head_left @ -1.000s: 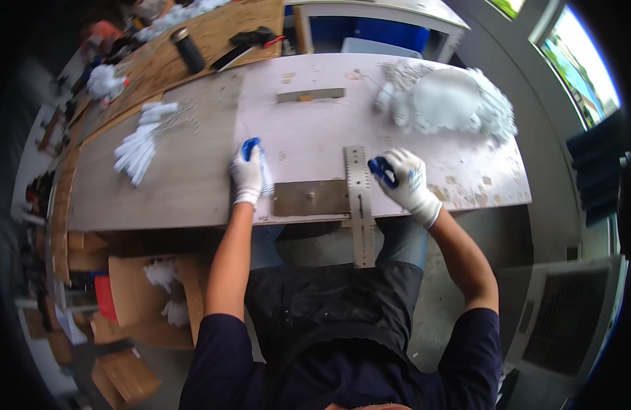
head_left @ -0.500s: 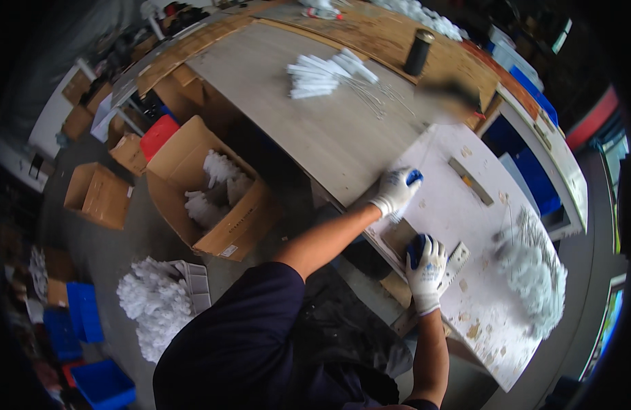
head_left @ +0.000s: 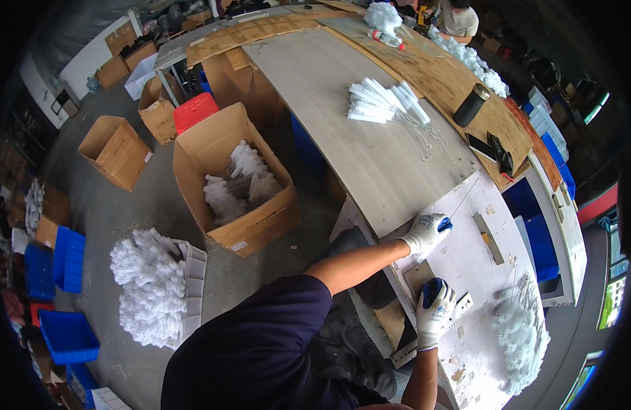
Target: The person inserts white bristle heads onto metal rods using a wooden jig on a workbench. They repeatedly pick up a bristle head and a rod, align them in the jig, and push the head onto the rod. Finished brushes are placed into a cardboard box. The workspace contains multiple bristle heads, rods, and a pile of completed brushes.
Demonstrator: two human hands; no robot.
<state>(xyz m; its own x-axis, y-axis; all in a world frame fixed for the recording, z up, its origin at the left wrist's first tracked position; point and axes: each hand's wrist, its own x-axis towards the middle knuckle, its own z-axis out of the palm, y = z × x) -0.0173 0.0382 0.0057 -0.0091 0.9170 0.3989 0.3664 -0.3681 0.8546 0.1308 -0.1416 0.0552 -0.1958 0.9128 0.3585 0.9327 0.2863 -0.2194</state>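
My left hand (head_left: 427, 236), in a white glove with blue fingertips, is closed around a white-bristled wire brush. Its thin wire (head_left: 463, 195) sticks out up and to the right, and some bristles show below the palm. My right hand (head_left: 435, 313), gloved alike, is closed close to the bench edge, its fingers curled; whatever they grip is hidden. Beside it lie a flat grey-brown plate (head_left: 417, 276) and a perforated metal strip (head_left: 461, 306). A heap of white wire brushes (head_left: 519, 338) rests to the right on the pale worktop (head_left: 474, 273).
More brushes (head_left: 378, 102) lie on the grey board, near a black flask (head_left: 471, 105) and a phone (head_left: 481, 147). A small bar (head_left: 489, 238) sits on the worktop. Left on the floor stand a cardboard box (head_left: 257, 229) and a grey crate (head_left: 194, 287) of brushes. A person (head_left: 459, 22) is far back.
The view has shifted, so the scene sits lower and farther right. Both hands keep about the same places on the bench, the left still holding the brush.
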